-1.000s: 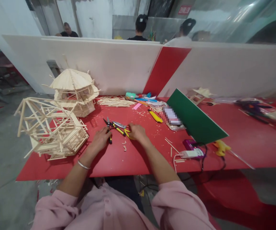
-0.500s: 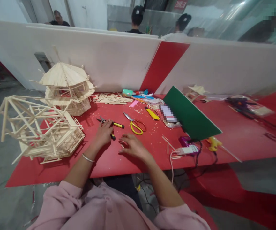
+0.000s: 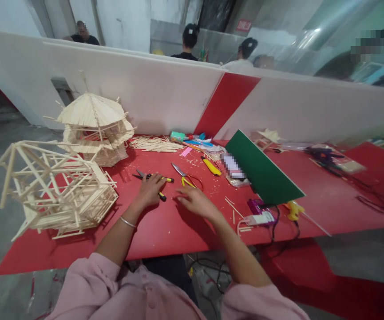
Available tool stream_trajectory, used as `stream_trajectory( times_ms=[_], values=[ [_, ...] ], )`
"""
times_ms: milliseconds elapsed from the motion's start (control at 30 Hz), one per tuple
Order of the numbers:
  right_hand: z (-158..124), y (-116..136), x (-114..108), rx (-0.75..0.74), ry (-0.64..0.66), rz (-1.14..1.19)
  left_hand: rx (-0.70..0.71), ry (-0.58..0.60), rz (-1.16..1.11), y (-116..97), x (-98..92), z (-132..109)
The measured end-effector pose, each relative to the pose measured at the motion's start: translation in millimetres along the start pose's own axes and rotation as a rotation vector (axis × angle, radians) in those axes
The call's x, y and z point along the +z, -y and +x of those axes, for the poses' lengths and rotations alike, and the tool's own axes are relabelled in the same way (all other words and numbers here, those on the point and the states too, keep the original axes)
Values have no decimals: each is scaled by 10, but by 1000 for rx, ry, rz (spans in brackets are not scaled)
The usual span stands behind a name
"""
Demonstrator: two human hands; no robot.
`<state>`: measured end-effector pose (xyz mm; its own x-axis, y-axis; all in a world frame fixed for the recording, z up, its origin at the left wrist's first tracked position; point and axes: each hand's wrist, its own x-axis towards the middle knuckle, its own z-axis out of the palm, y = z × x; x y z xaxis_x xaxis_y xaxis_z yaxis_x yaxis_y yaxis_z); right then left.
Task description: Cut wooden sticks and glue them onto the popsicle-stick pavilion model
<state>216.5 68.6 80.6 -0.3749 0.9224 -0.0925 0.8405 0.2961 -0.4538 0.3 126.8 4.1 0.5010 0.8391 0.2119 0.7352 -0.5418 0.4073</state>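
Observation:
On the red table, my left hand (image 3: 150,192) lies over a pair of pliers (image 3: 139,174) with black-and-yellow handles. Its fingers are stretched across the tool and cover its middle; the jaws point left and the spread handles stick out to the right. My right hand (image 3: 196,202) hovers palm down over the table, fingers apart, with nothing visible in it. Just beyond its fingertips lie scissors (image 3: 178,170) with yellow and red loops, partly hidden behind the hand. A yellow utility knife (image 3: 211,166) rests farther back.
Two stick-built model houses, an open frame (image 3: 61,191) and a roofed one (image 3: 92,111), stand left. Behind lies a pile of thin sticks (image 3: 155,143). Rightward are a phone (image 3: 232,166), a green board (image 3: 263,171), a power strip (image 3: 261,218) and a yellow glue gun (image 3: 293,210).
My right hand has moved right and away from me, up to the scissors. My left hand has shifted slightly right over the pliers. The camera view has tilted a little.

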Motion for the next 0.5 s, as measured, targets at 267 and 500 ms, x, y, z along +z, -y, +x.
stream_trajectory(
  times_ms=[267,500],
  values=[
    [1144,239,520,38,-69,-309,-353,-501,-359,132,61,68],
    [870,-17,499,205,-372,-66,-553,-753,-933,91,134,113]
  ],
)
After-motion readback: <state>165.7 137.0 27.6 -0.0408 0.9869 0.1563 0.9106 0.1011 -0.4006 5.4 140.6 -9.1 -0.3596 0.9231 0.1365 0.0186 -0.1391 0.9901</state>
